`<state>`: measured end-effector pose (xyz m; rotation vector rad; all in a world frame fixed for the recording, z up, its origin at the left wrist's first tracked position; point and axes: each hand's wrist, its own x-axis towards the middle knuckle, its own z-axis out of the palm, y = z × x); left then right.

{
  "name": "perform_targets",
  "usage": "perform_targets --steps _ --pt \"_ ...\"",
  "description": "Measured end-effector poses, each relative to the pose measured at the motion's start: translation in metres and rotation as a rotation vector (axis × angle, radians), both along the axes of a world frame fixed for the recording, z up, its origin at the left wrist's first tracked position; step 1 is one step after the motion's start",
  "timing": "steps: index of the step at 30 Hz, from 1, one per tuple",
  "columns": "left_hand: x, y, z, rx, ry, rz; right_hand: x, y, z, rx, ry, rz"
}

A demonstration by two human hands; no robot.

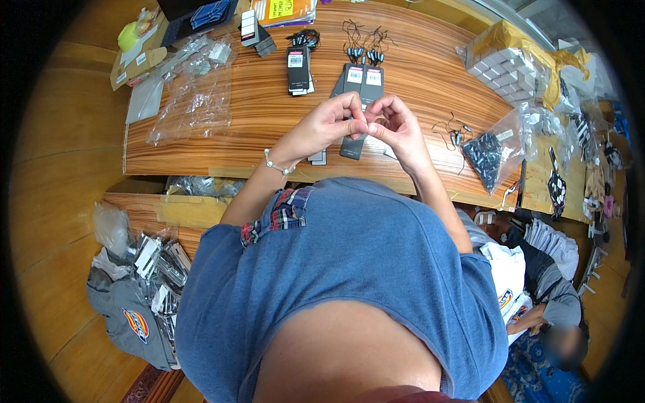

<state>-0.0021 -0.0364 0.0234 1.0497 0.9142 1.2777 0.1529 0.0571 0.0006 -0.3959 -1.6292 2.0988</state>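
My left hand (337, 122) and my right hand (399, 129) meet over the near part of the table, thumbs and fingertips pinched together. Whatever sits between the fingertips is too small to make out. Right below them lies a long black hang tag (351, 149), partly covered by the hands. Just beyond, black hang tags (373, 80) with white stickers lie side by side. Black tag strings (366, 40) with small plugs fan out from their top ends. White cards (317, 158) show beside my left wrist.
A stack of black tags (296, 75) lies left of centre, and a clear plastic bag (195, 101) farther left. Loose strings (457, 138) and a bag of black pieces (489, 158) are at right. A taped bundle of white boxes (504, 70) stands behind. Another person (561, 302) is low right.
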Motion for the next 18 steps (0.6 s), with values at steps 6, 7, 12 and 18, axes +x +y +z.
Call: perform_targets --steps 6,7,12,18 --pt "0.001 0.015 0.010 0.016 0.421 0.263 -0.011 -0.002 0.002 -0.092 0.027 0.103" --pt "-0.002 0.020 0.008 0.080 0.649 0.356 -0.013 0.000 -0.005 -0.100 0.021 0.135" --pt "-0.011 0.034 -0.045 0.249 0.985 0.793 -0.031 0.012 -0.053 -0.749 0.158 0.134" --pt "0.016 0.029 -0.094 -0.003 0.354 0.709 -0.046 0.020 -0.063 -0.925 0.195 -0.120"
